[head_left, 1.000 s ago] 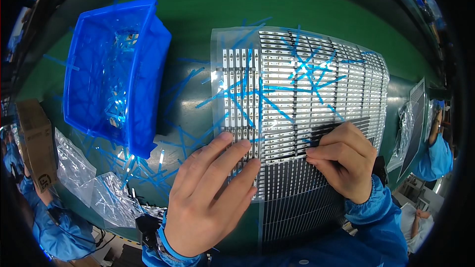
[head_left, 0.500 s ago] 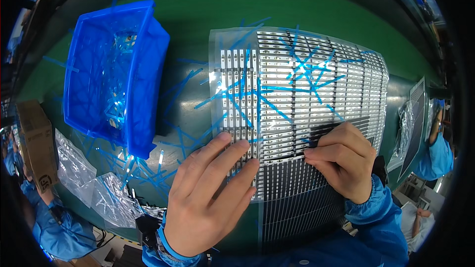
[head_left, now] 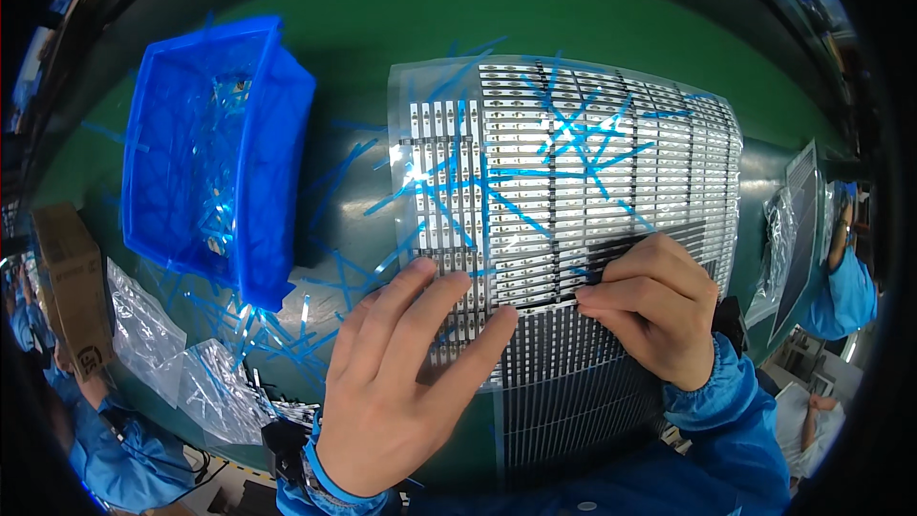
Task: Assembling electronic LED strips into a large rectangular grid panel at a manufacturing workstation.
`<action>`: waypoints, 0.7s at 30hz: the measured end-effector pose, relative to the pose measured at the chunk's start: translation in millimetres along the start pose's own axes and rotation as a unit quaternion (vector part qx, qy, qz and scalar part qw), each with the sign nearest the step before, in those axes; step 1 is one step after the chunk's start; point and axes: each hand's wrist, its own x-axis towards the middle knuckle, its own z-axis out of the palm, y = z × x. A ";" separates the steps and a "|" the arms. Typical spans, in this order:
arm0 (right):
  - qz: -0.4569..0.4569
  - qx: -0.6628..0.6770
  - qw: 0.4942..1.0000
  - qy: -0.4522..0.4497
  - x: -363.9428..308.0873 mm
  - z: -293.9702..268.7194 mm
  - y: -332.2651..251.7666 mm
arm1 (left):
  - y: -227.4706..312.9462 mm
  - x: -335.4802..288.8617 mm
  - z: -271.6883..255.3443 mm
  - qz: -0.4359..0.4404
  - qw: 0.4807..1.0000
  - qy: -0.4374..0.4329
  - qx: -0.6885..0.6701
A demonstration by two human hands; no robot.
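Observation:
Under my hands lies a sheet of white component strips (head_left: 521, 186) in close rows, each strip carrying small parts, on a clear plastic backing (head_left: 406, 86). My left hand (head_left: 401, 363) rests on its lower left part, palm down, fingers spread; its thumb tip reaches the left end of a white strip (head_left: 543, 310). At that strip's other end, my right hand (head_left: 654, 311) pinches with thumb and forefinger; the exact grip is partly hidden. Below this row the sheet shows dark stripes (head_left: 573, 420). Blue film strips (head_left: 583, 139) lie scattered across the white rows.
A blue bin (head_left: 272, 172) with film scraps inside stands at the left. More blue film pieces (head_left: 277, 334) and clear plastic bags (head_left: 143, 315) lie near it, beside a cardboard box (head_left: 72, 277). Another bagged sheet (head_left: 788, 239) is at the right. People in blue sleeves (head_left: 845, 296) sit nearby.
My left thumb has swung outward to the right, onto the end of the strip. My right hand keeps its pinch, almost in place. The whole view has shifted slightly.

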 end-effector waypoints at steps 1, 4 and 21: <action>0.000 0.003 1.000 0.001 0.0 0.0 0.2 | -0.1 0.4 0.0 0.002 1.000 -0.003 0.005; -0.004 0.007 1.000 0.002 0.5 -0.6 0.4 | 1.0 1.2 -0.5 0.002 1.000 -0.012 0.011; -0.008 0.038 0.999 -0.003 -0.3 -1.7 2.7 | 13.3 4.6 -2.5 -0.013 0.999 -0.026 0.046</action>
